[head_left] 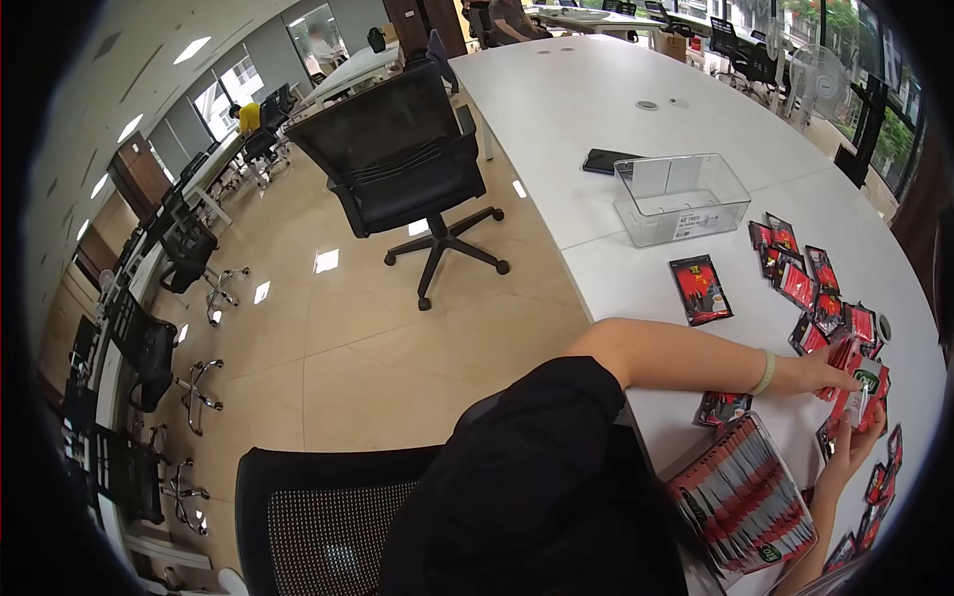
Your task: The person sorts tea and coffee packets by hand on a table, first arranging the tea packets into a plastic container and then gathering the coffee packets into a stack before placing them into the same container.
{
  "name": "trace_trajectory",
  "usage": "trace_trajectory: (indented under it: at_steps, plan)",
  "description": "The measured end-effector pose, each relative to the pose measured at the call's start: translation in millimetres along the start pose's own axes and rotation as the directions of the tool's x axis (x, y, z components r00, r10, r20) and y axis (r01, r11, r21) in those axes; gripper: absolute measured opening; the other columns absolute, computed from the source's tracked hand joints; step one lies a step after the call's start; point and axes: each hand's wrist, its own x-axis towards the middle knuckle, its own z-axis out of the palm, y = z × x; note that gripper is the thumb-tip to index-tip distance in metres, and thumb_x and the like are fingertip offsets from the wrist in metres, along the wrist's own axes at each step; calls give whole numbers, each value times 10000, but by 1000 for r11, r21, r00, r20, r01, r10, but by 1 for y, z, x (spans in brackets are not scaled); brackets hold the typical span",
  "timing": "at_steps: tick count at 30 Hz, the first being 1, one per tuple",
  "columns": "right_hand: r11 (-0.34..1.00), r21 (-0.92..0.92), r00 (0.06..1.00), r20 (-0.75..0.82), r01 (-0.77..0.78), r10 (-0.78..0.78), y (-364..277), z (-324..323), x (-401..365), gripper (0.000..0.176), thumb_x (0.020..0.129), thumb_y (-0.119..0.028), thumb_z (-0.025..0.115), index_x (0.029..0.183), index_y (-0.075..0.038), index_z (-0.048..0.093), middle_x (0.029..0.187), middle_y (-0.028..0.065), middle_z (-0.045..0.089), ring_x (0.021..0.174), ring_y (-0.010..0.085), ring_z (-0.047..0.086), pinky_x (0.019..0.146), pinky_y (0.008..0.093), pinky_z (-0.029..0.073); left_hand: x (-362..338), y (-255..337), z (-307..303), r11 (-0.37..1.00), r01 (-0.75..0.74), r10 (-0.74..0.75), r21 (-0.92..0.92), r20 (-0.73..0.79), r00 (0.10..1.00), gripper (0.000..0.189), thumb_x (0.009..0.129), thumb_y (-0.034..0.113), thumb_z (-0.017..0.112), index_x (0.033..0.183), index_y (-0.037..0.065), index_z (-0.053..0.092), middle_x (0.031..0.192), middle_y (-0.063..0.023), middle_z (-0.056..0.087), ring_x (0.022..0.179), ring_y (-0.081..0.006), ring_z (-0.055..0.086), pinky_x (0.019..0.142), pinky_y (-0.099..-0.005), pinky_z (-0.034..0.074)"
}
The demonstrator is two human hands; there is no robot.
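Observation:
My left hand (813,373), with a pale band at its wrist, is closed around a bunch of red sachets (871,375) with a green logo. From the other side, my right hand (852,449) grips the same bunch, fingers against its lower edge. Both hands are just over the white table. More red and black sachets (798,286) lie scattered beyond them, and others (874,497) along the right. Close to my body, a transparent box (686,477) is packed with upright rows of sachets. One sachet (701,290) lies apart, and another (722,408) is partly under my left forearm.
A transparent plastic bin (646,226) with a label stands farther up the white table (556,109), beside a dark flat object (608,161). A black office chair (407,179) stands left of the table. Farther back are a person in yellow (248,117), another seated person (511,22) and a fan (820,81).

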Motion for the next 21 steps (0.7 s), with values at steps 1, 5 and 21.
trace_trajectory:
  at_steps: [1,5,21]
  plan:
    - [1000,-1,1000,1,-1,1,-2,2,0,454,866,-65,507,1269,-41,300,954,65,525,687,90,499,614,239,423,1,-3,-2,1000,-5,5,12,7,1000,454,722,233,686,1059,85,419,738,1,491,633,-95,460,535,-256,376]
    - [972,130,979,89,-196,185,-4,6,-4,534,874,-92,501,1325,-37,220,905,71,531,678,105,503,608,244,424,-16,20,6,1000,18,-18,3,41,999,375,715,179,664,1013,70,465,740,-11,518,639,-103,479,539,-255,384]
    - [735,-622,962,144,270,-231,-19,15,-6,560,827,-110,569,1304,-19,290,1121,110,439,1015,200,451,783,276,375,-15,11,5,987,163,-163,8,10,987,181,621,87,600,773,61,505,701,-27,517,621,-106,473,542,-245,359]
